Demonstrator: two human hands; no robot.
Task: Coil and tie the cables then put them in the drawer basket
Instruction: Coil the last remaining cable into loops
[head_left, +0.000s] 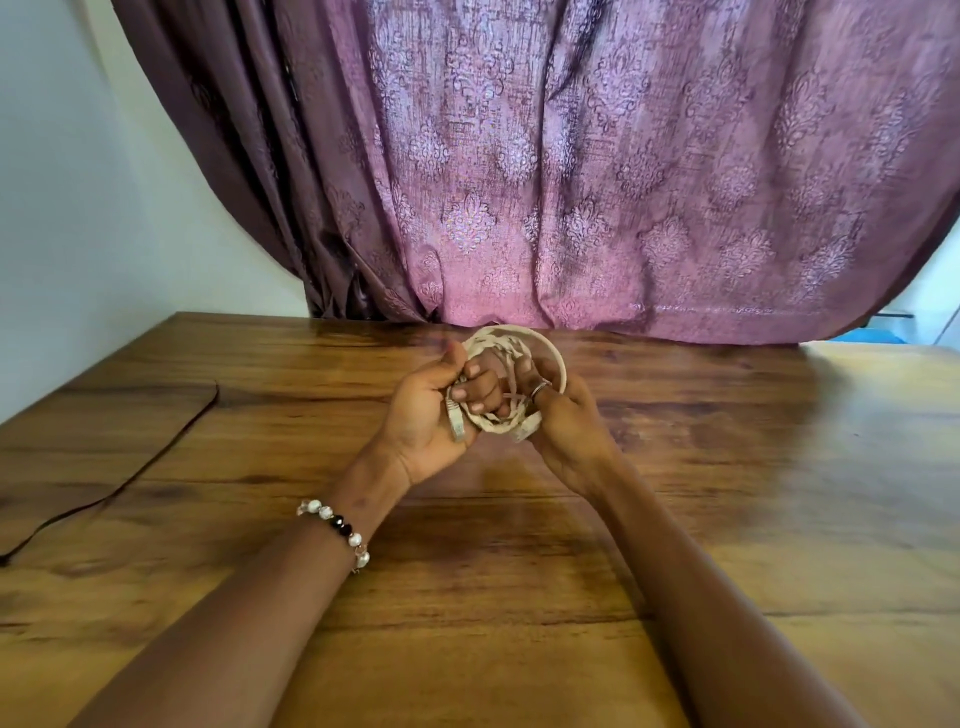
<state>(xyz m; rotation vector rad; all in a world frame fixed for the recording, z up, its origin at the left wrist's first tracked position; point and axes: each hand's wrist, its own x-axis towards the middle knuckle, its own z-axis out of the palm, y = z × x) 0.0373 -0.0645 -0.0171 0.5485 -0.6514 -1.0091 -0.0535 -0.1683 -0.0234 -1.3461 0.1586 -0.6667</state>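
Two forearms reach away from you over the wooden counter (519, 597), and a bracelet (337, 527) of pale and dark beads circles your left wrist. Past it, your left hand (423, 410) is turned palm up with its fingers curled round the near left side of a coiled cream cable (511, 358); the thumb points up beside the coil's outer edge, and one plug end (457, 423) of the cable lies across the palm. Your right hand (563, 415) grips the near right side of the same coil, a ring (540, 388) showing on one finger that hooks over the loops, and a second plug end (525, 428) pokes out just below that hand. The coil stands tilted up between both hands, lifted off the counter at mid-width, its round opening facing you and a few flat turns crossing loosely inside it; whether any tie binds it you cannot tell. Off to the left, well apart from your hands, a thin dark cord (156, 452) runs across the counter toward the near left edge. Beyond the counter's far edge hangs a purple patterned curtain (597, 171), with a pale wall (62, 208) to its left.
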